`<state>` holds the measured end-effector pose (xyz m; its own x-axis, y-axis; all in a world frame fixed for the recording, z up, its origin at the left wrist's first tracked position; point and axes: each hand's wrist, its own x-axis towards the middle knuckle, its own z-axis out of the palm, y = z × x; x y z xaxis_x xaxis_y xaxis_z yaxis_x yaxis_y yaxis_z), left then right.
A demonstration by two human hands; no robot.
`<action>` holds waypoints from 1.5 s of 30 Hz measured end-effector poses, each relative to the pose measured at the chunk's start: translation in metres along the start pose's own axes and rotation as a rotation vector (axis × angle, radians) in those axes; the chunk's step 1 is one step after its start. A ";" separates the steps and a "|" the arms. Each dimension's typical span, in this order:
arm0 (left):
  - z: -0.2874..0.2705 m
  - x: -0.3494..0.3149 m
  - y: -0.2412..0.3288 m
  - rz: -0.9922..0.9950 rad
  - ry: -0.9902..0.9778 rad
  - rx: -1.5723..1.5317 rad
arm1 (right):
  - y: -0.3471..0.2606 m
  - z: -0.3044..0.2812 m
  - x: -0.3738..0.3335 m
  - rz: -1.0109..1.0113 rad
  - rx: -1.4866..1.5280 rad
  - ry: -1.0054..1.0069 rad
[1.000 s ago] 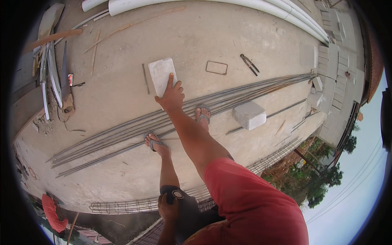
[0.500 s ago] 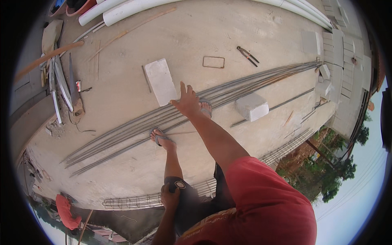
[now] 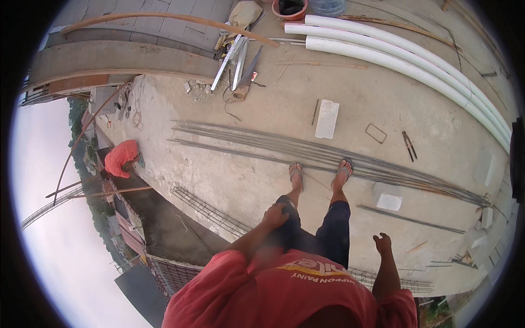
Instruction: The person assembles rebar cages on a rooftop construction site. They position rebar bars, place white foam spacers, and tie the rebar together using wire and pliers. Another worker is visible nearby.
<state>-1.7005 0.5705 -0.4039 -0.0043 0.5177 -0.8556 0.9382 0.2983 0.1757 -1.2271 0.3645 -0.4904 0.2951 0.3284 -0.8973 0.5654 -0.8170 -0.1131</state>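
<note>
A second ago the right hand [image 3: 382, 243] was stretched far forward, fingers spread over the white block [image 3: 327, 118] and the long bundle of steel bars [image 3: 328, 156] on the concrete slab [image 3: 257, 180]; now it has drawn back and hangs empty beside the right thigh, fingers loosely apart and touching nothing. The left hand [image 3: 275, 215], which earlier showed only low beside the leg, now rests palm down on the left knee, curled over the dark trouser cloth and holding no object. The view has also swung round, so the bars now run across in front of the feet [image 3: 320, 174] rather than slanting up to the right, and both sandalled feet stand right at the bundle, the toes on or against the nearest bars. To my eye the reach has been given up with nothing lifted: the bars and the block lie where they lay, and the person looks to be standing upright above them. A small wire stirrup [image 3: 375, 133] and a pair of pincers [image 3: 408, 145] lie well beyond the bars, out of arm's range. The right hand's palm is turned away, the far ends of the bars blur toward the rim, and the red shirt [image 3: 284, 295] covers both upper arms
</note>
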 end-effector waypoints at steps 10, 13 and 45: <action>-0.016 -0.010 0.010 0.361 0.029 0.007 | 0.096 0.108 -0.190 0.183 0.301 0.140; -0.013 -0.015 -0.013 0.360 0.020 0.118 | 0.089 0.135 -0.236 0.243 0.305 -0.066; 0.273 -0.211 0.410 0.675 0.077 0.392 | 0.612 0.097 -0.258 -0.147 0.191 0.216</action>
<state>-1.2205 0.3650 -0.2842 0.5998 0.5445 -0.5862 0.8000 -0.3980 0.4490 -1.0320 -0.2663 -0.3689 0.3896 0.5256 -0.7563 0.4656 -0.8209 -0.3307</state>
